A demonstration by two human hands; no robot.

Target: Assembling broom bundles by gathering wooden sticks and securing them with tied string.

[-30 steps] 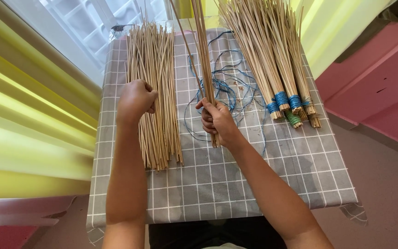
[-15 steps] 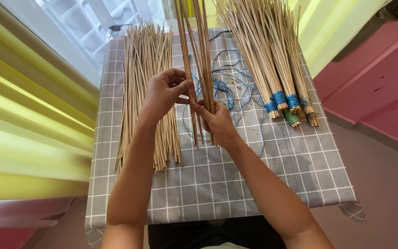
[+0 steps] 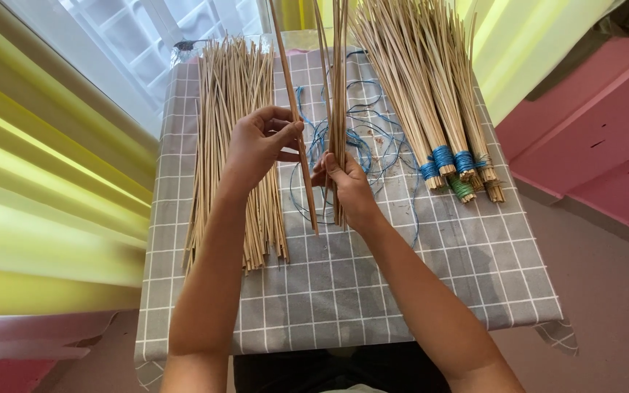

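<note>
Your left hand (image 3: 260, 145) pinches one stick (image 3: 294, 116), your right hand (image 3: 343, 182) grips a small bunch (image 3: 339, 94); loosen up and they'll slip onto the table (image 3: 402, 291).

The tied stick bundles (image 3: 431, 87) are cut off by the top edge, beyond the checked tablecloth (image 3: 343, 291); their tips stay unseen.

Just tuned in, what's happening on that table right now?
A person is sorting thin wooden sticks over a small table with a grey checked cloth. The left hand pinches a single stick, lifted off the loose pile of sticks lying on the left side. The right hand grips a small upright bunch of sticks. Loose blue string lies in the middle, and finished bundles tied with blue and green bands rest on the right.
</note>
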